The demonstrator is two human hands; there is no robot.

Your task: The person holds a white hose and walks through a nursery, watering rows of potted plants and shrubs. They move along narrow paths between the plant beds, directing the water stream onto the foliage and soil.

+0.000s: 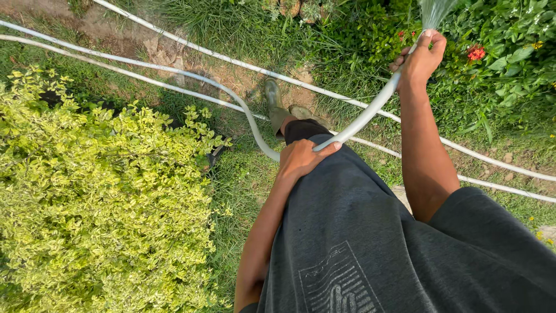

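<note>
The end of the white hose point(370, 110) is covered by the thumb of the right hand point(421, 58), and the water spray point(434, 10) is cut off by the top edge. The left palm is hidden behind the left hand point(302, 157) itself, closed on the hose. Both hose runs are cut by the left and right edges. The yellow-green shrub point(98, 197) is cropped at left and bottom. The boots point(281, 107) are partly hidden by the dark shirt point(370, 243)
</note>
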